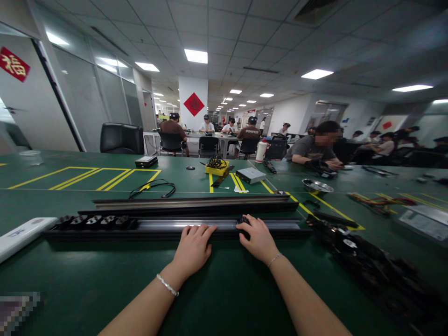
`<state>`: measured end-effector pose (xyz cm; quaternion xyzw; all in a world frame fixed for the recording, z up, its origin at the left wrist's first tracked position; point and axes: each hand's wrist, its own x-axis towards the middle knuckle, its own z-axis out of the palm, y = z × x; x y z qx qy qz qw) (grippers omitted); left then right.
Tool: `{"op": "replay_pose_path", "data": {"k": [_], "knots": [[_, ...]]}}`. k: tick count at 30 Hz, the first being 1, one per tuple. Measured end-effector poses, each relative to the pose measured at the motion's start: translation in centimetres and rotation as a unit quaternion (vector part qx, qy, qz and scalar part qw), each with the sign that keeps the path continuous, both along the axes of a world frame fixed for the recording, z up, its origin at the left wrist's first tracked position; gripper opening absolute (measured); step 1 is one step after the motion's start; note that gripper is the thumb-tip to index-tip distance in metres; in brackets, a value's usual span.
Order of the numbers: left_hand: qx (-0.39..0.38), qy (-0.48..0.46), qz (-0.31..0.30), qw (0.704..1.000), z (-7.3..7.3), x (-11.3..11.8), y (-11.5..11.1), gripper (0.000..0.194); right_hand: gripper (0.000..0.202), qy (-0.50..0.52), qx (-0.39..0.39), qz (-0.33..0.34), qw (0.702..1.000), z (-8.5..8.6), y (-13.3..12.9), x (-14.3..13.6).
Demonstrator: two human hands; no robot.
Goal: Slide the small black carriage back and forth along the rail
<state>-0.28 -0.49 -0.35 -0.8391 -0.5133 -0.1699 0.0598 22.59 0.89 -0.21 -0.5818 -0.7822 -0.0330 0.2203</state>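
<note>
Green matting over the whole table [87, 280], crossed by yellow lines beyond the long black rail [168, 227]. Lying crosswise along the near part of that table, the rail, with a bright metal channel down its middle. Just behind the rail and parallel to it, a second rail [196, 202]. Heaped on the matting off the rail's right end, black socket parts [364, 256]. Off the rail's left end, a white strip [21, 236]. Seated in the rail's left stretch, a row of black sockets [94, 220]. Resting on the rail's near edge at its middle, left hand [194, 248], fingers flat and close together, holding nothing. Just to the right of it on the rail, right hand [258, 240], fingertips pinched on a small black socket [244, 220] sitting in the channel.
</note>
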Motion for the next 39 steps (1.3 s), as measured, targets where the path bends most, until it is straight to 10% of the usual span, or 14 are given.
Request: {"op": "replay_pose_path", "data": {"k": [39], "knots": [[-0.003, -0.005, 0.002, 1.000, 0.03, 0.08, -0.04, 0.051, 0.026, 0.015, 0.015, -0.017, 1.000, -0.04, -0.07, 0.08]]}}
